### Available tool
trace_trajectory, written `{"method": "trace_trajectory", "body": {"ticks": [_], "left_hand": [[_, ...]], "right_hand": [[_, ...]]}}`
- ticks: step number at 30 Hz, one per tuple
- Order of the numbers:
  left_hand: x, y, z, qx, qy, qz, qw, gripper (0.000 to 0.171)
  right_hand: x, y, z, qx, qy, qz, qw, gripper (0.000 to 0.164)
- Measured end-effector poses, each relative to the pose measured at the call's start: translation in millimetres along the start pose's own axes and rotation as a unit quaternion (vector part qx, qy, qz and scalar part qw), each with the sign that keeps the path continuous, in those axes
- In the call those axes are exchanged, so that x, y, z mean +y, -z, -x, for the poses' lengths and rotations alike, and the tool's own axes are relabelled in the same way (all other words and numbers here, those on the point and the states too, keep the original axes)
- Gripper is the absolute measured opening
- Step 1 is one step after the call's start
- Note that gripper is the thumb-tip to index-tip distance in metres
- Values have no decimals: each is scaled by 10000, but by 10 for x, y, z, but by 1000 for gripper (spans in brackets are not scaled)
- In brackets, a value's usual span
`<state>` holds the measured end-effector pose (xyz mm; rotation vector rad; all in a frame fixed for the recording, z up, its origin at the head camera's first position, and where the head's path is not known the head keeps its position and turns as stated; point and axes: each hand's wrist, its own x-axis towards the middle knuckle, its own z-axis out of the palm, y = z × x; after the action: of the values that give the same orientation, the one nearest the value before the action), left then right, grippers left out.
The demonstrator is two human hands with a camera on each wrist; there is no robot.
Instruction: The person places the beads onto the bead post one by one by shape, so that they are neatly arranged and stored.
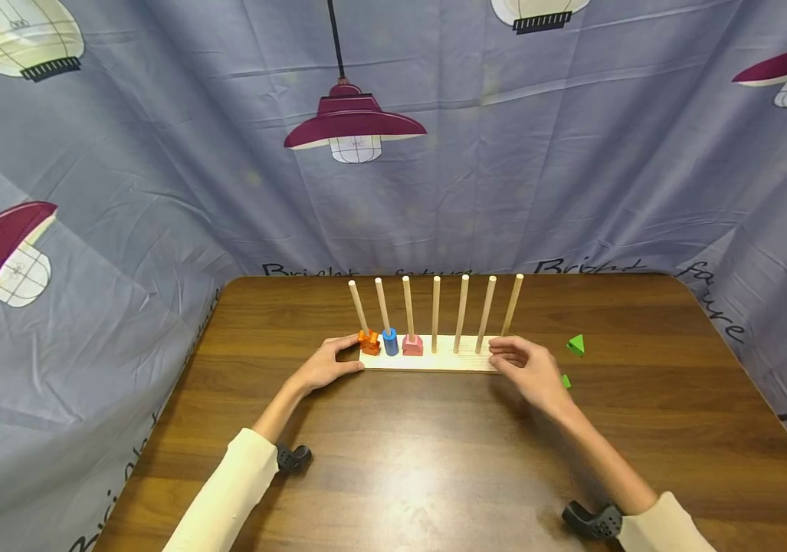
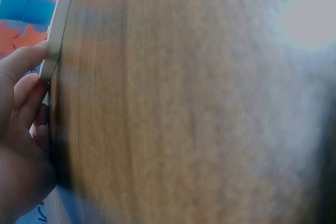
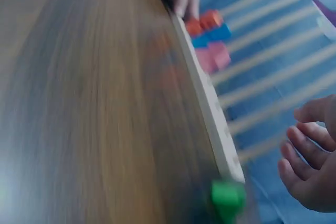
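A pale wooden peg board (image 1: 448, 362) with a row of several upright dowels lies across the table. Orange star-shaped blocks (image 1: 368, 343) sit on the leftmost dowel, a blue cylinder (image 1: 391, 343) on the one beside it and a pink angular block (image 1: 412, 347) on the third. My left hand (image 1: 324, 363) grips the board's left end, thumb at the front corner. Over at the right end, my right hand (image 1: 529, 374) hovers with loosely bent fingers; the right wrist view shows them apart from the board, holding nothing.
Right of the board lie a green triangular block (image 1: 576, 344) and a second green block (image 1: 566, 381), partly hidden by my right hand. The brown wooden table (image 1: 393, 452) reaches back to a grey-blue curtain (image 1: 434, 207) printed with lamps.
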<state>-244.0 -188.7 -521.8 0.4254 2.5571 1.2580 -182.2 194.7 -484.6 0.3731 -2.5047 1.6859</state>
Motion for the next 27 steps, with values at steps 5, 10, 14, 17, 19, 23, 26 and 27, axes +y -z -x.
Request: {"method": "trace_trajectory", "body": {"ticks": [5,10,14,17,19,23,26,27], "left_hand": [[-6,5,6,0,52,40,10000,68],[-27,20,2,11,91,15,10000,69],[-48,23,-7,-17,104,34,9999,70],[-44,23,-3,-29,86,48,9999,70],[-45,18,-5,-23,100,38,9999,70],[-43,5,-12,-46,167,34,9998,70],[-32,0,-10,-60,221,87,9997,69],[-26,-1,-9,-62,224,94,9997,69]], "right_hand": [[238,546,250,462,-234,1167,9918,28],[465,838,432,31,-735,1539,9853,44],[614,923,480,-400,-1088,1338,9842,52],[675,931,476,-529,-1126,1424,9820,49],[693,922,466,-545,-1105,1540,9804,45],[707,896,451,-451,-1082,1654,9792,36],[680,889,447,-241,-1070,1711,9791,35],[662,891,443,-136,-1050,1717,9794,35]]}}
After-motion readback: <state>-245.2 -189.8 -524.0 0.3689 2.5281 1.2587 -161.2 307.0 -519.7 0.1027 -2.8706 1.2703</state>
